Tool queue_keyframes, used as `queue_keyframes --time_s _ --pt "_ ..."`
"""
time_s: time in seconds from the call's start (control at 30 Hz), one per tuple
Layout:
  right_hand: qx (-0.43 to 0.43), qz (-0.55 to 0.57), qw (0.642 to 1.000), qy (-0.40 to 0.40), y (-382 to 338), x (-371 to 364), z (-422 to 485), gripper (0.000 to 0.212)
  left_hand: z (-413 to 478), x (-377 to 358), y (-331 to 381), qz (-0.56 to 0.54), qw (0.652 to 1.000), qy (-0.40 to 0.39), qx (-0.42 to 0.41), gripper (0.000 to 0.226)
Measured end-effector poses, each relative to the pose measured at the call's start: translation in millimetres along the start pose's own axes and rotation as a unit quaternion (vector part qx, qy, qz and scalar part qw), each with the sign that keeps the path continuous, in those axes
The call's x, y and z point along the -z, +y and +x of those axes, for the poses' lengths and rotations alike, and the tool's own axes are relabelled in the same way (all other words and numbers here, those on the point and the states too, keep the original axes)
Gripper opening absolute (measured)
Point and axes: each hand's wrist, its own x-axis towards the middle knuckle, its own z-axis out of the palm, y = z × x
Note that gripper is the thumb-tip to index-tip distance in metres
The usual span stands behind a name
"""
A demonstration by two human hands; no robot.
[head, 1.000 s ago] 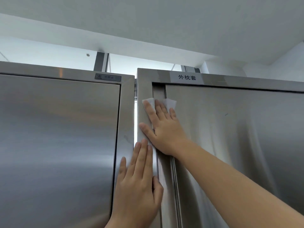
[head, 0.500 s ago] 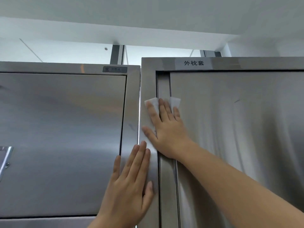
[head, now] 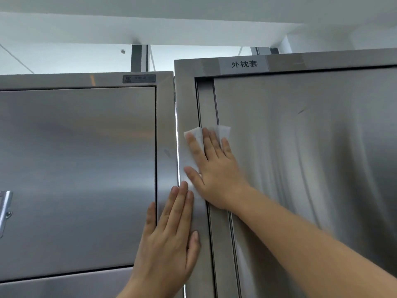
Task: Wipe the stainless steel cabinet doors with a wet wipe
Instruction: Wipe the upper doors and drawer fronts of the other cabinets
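My right hand (head: pixel 214 168) lies flat, fingers straight and a little spread. It presses the wipe (head: pixel 198 134) against the upright frame strip (head: pixel 187 100) and the near edge of the right door (head: pixel 311 168). Nothing is pinched: the wipe is trapped under palm and fingers, with white corners showing past the fingertips. Just below that thumb, my left hand (head: pixel 169 237) rests flat and holds nothing, laid across the seam between the two cabinets.

I judge the job far from finished. Only this narrow strip is under the wipe. The wide panel to the right of the pressing hand carries a small dark mark (head: pixel 303 110) up and to the right of the wipe. The left door (head: pixel 75 168), beyond my resting hand, shows no sign I can read of having been wiped.

Against a second ago, the wipe sits further beneath the label (head: pixel 243 64) on the top rail, so the hand has slid down the strip. The left hand stays flat under it.
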Motion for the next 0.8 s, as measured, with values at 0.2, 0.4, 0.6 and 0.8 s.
queue_keyframes --time_s 0.2,0.4,0.6,0.8 --pt "-0.058 0.010 0.997 -0.046 2 19 44 0.065 -2 -2 0 -0.009 1.000 0.000 0.004 0.063" --pt "-0.029 0.031 0.999 -0.005 -8 3 0 0.063 -11 -5 5 -0.006 1.000 0.007 0.002 0.063" --pt "-0.027 0.012 0.999 -0.031 -8 4 -9 0.063 -24 -5 10 -0.025 1.000 -0.003 0.015 0.061" --pt "-0.083 0.034 0.996 -0.014 -19 3 5 0.062 -26 -6 12 -0.037 0.999 0.002 0.021 0.061"
